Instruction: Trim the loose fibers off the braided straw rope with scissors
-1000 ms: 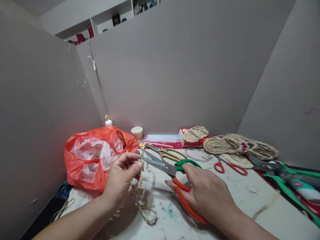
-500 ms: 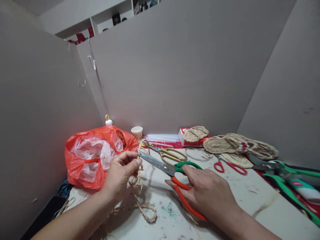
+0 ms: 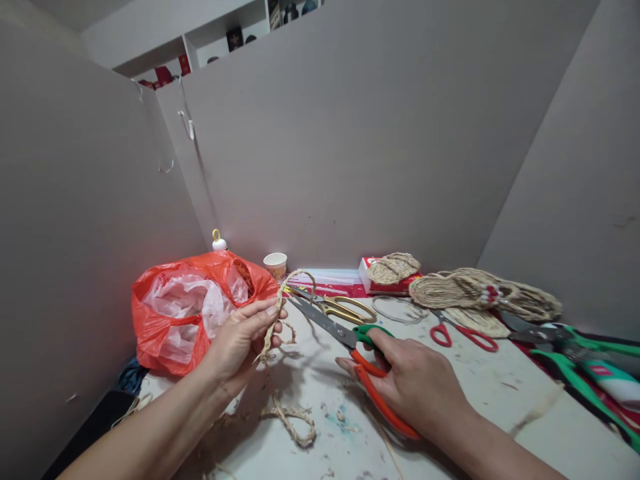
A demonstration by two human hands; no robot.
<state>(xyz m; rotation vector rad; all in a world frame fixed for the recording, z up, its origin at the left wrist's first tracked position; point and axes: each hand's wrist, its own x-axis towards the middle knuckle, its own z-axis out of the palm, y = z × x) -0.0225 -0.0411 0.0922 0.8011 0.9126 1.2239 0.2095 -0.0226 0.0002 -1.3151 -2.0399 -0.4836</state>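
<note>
Between the thumb and fingers of my left hand is a thin braided straw cord. One end of it arches up and over to the right; the rest hangs down and loops on the table. My right hand grips scissors with one green and one orange handle. Their blades look nearly closed and point left, the tips just right of the cord. I cannot tell whether they touch it. Behind the blades lie gold-handled scissors.
An orange plastic bag stands at the left, a paper cup behind it. Bundled straw cord, red-handled scissors and green-handled cutters lie at the right. Small scraps dot the white table. Grey panels enclose it.
The cord has turned in my left hand, and its upper end now arches further right. The scissor blades have drawn slightly right and down, away from my left fingertips.
</note>
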